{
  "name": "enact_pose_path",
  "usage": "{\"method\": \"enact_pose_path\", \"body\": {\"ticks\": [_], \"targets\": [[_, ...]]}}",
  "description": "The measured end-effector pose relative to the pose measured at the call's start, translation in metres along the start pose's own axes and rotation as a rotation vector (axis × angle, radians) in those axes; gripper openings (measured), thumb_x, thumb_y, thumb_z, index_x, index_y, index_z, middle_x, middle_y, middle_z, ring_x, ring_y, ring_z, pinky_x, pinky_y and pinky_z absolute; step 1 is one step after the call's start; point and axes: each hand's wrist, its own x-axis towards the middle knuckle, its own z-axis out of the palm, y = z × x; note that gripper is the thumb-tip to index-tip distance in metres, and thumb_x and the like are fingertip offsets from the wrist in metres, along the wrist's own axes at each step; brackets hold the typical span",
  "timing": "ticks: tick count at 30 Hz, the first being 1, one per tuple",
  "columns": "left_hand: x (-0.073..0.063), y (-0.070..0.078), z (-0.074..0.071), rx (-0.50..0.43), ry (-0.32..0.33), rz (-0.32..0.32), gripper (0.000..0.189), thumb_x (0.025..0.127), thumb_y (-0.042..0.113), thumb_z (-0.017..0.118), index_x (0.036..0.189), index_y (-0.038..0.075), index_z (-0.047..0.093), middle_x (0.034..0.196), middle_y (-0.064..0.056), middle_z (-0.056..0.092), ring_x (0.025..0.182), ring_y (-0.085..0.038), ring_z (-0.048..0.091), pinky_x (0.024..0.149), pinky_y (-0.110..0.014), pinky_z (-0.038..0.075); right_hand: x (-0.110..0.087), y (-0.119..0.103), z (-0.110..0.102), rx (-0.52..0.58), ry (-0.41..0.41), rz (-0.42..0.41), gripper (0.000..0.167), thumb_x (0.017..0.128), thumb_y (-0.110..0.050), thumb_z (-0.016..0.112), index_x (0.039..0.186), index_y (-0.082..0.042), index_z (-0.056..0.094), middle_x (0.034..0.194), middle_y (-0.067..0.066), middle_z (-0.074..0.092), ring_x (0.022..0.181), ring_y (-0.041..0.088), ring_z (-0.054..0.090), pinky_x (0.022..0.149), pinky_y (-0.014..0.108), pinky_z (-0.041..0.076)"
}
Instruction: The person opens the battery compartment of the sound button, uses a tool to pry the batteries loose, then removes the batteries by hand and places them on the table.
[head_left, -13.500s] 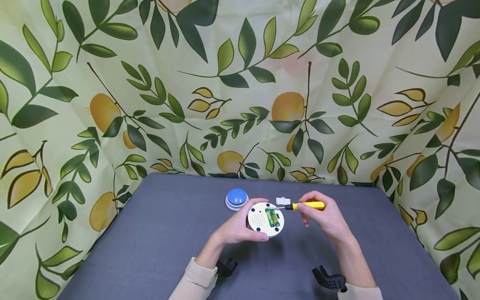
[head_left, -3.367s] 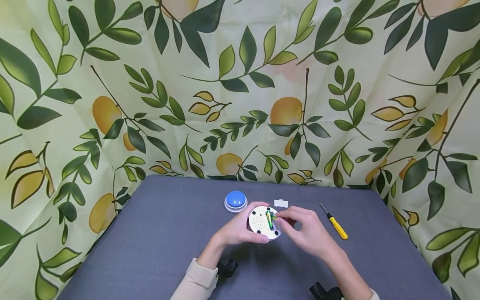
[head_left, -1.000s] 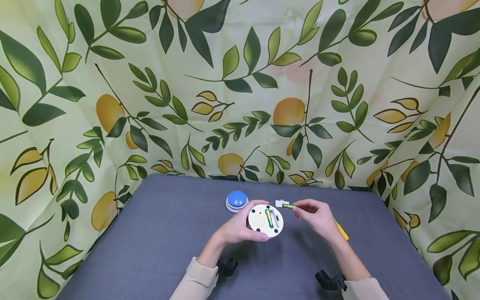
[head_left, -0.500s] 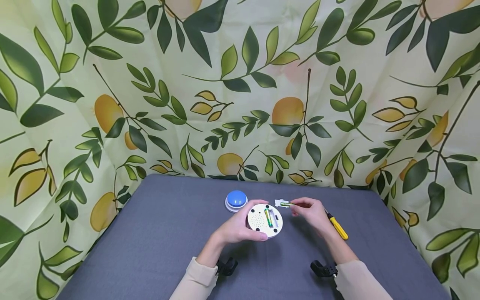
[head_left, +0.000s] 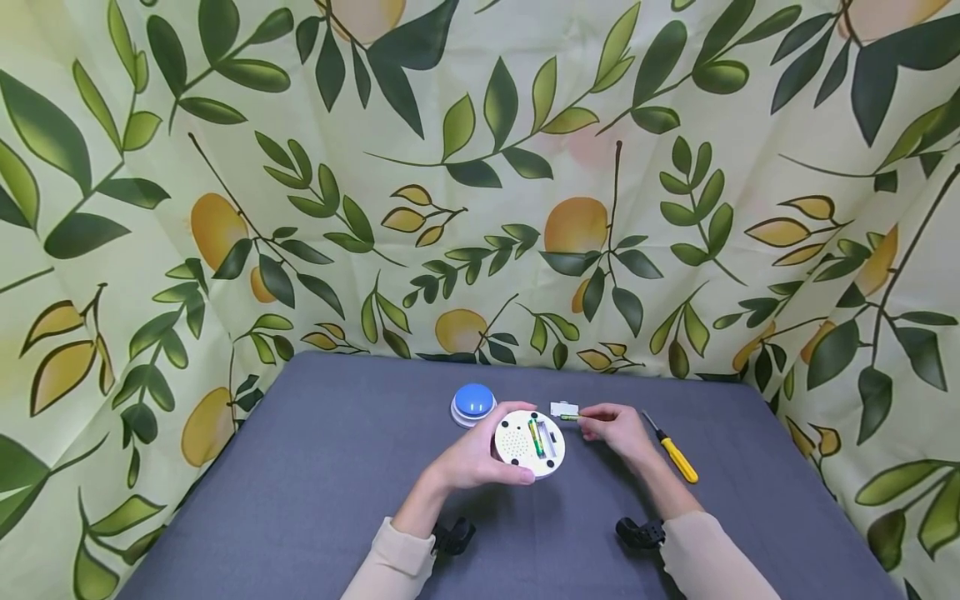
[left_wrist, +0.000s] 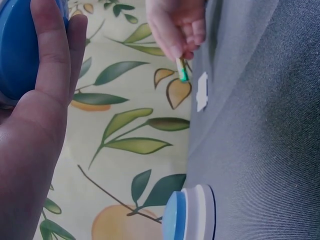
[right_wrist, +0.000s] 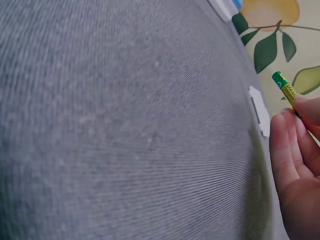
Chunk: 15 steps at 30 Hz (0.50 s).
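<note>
Button [head_left: 516, 446] sits in your left hand [head_left: 467, 459], its white base turned toward you and its slot [head_left: 548, 437] uncovered. You hold it by the rim, thumb along the near edge and fingers round the far one, your left forearm [head_left: 416, 507] reaching in from the lower left. Just behind that hand, the other button [head_left: 474, 402] stands dome up on the table [head_left: 337, 467]; swing the hand back and your knuckles could bump it.

One seated battery [head_left: 536, 439] lies in the slot beside a bare channel. Nothing covers it, so tipping the base too far down might let it drop out.

Farther right, the cover [head_left: 562, 407] lies flat on the table, small and light-looking, easy to brush aside. Next to it, your right hand [head_left: 611, 427] pinches the free battery [head_left: 570, 417] between thumb and fingers; in the wrist views the battery seems raised off the table, apart from the cover. Your grip takes only one end, so it could twist or slip, and if dropped it may roll off or knock the cover. Your fingertips point left, the right forearm [head_left: 667, 485] coming up from the lower right.

Last, the screwdriver [head_left: 678, 460] lies beside that forearm, shaft pointing away; sweeping the arm outward could send it rolling.
</note>
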Motion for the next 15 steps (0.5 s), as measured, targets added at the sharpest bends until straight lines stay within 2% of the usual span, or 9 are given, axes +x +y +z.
{"method": "enact_pose_path", "body": {"ticks": [4,8,12,15], "targets": [[0.0,0.001,0.0,-0.001,0.002,0.002,0.083,0.077,0.007,0.083,0.148,0.009,0.039,0.125,-0.007,0.056,0.106,-0.016,0.061,0.09,-0.029,0.053,0.0,0.0,0.002,-0.036,-0.004,0.017,0.025,0.089,0.002,0.072,0.109,0.017,0.068,0.095,0.017,0.071,0.074,0.021,0.069,0.068,0.031,0.06],[0.0,0.001,0.0,0.012,0.008,-0.006,0.084,0.077,0.008,0.083,0.148,0.007,0.039,0.125,-0.006,0.056,0.107,-0.016,0.06,0.091,-0.028,0.052,0.003,0.004,0.003,-0.112,-0.003,0.015,0.023,0.089,0.0,0.073,0.107,0.014,0.07,0.089,0.014,0.071,0.072,0.019,0.066,0.063,0.03,0.058],[0.0,0.001,0.0,0.016,0.009,-0.011,0.084,0.077,0.009,0.083,0.148,0.008,0.039,0.125,-0.005,0.056,0.107,-0.016,0.06,0.091,-0.028,0.051,0.008,0.01,0.004,-0.219,0.006,-0.024,0.018,0.089,-0.002,0.074,0.103,0.009,0.074,0.08,0.009,0.071,0.068,0.015,0.063,0.057,0.027,0.055],[-0.001,0.001,-0.001,0.02,0.008,-0.01,0.084,0.077,0.01,0.084,0.148,0.009,0.04,0.125,-0.005,0.056,0.107,-0.016,0.059,0.091,-0.028,0.051,0.01,0.012,0.005,-0.325,0.02,-0.052,0.015,0.089,-0.005,0.074,0.101,0.005,0.076,0.082,0.009,0.071,0.063,0.014,0.06,0.053,0.027,0.051]]}}
